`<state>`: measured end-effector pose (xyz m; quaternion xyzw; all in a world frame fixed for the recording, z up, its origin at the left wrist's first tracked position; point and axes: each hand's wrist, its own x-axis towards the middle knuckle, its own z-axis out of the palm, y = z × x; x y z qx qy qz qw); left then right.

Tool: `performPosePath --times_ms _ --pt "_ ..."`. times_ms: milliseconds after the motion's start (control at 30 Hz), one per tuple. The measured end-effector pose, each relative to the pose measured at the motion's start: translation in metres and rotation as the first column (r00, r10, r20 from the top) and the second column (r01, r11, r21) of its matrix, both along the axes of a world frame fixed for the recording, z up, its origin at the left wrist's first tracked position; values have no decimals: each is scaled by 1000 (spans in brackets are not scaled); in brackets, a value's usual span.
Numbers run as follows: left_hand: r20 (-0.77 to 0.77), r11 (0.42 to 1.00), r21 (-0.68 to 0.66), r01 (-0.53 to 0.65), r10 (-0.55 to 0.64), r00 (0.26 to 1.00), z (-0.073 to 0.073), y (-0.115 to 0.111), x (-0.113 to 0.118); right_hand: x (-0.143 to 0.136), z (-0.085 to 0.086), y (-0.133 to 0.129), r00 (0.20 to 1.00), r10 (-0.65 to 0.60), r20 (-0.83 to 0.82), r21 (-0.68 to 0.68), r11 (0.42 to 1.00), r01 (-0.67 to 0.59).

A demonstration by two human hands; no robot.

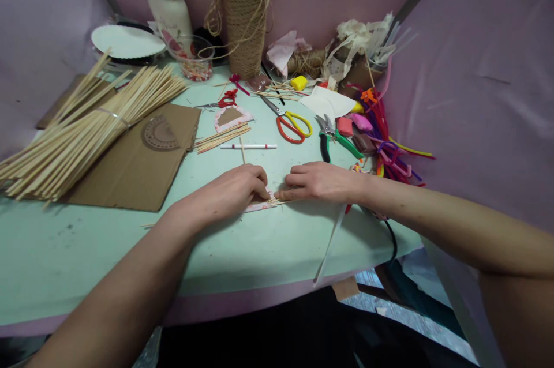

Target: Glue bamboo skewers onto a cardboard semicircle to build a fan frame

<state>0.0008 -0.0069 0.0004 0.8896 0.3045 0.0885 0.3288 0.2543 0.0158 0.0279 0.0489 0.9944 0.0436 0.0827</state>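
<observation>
My left hand [236, 188] is closed, its fingertips pressing on a small cardboard piece [258, 206] with a pink-and-white edge. Thin wooden sticks [273, 201] lie across that piece. From the right, my right hand [312, 182] reaches in with fingers bent together, its tips on the ends of the sticks. My fingers cover much of the piece. One stick [242, 150] juts up behind my left hand, across a white marker [259, 147]. Farther back lies a similar half-round piece [228, 118] with a pink-and-white border.
A tied stick bundle [112, 117] rests on a cardboard sheet [160, 183] at left. Beyond my hands lie scissors [294, 126], green-handled pruners [335, 136] and red scissors [225, 101]. Behind stand a twine spool [246, 27] and a bottle [167, 4]. Pipe cleaners [392, 154] lie at right.
</observation>
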Motion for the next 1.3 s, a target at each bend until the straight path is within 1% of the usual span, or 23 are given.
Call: performPosePath --times_ms 267,467,933,1067,1200,1300 --pt "24 1000 -6 -13 14 1000 2 -1 0 0 -1 0 1000 4 -6 6 1000 -4" --pt "-12 1000 9 -1 1 1000 2 -1 1 1 -1 0 1000 4 5 -10 1000 -4" --pt "-15 1000 2 -5 5 1000 1 -1 0 1 0 0 1000 -1 4 -13 1000 1" --pt "5 1000 -12 -13 13 1000 1 -2 0 3 -2 -1 1000 -23 -14 -29 999 22" --pt "23 999 -43 -33 34 999 3 -2 0 7 -4 -4 996 -77 -39 -67 995 74" --pt "7 999 -49 -17 17 1000 3 -2 -1 10 -3 -4 992 -111 -62 -65 992 107"
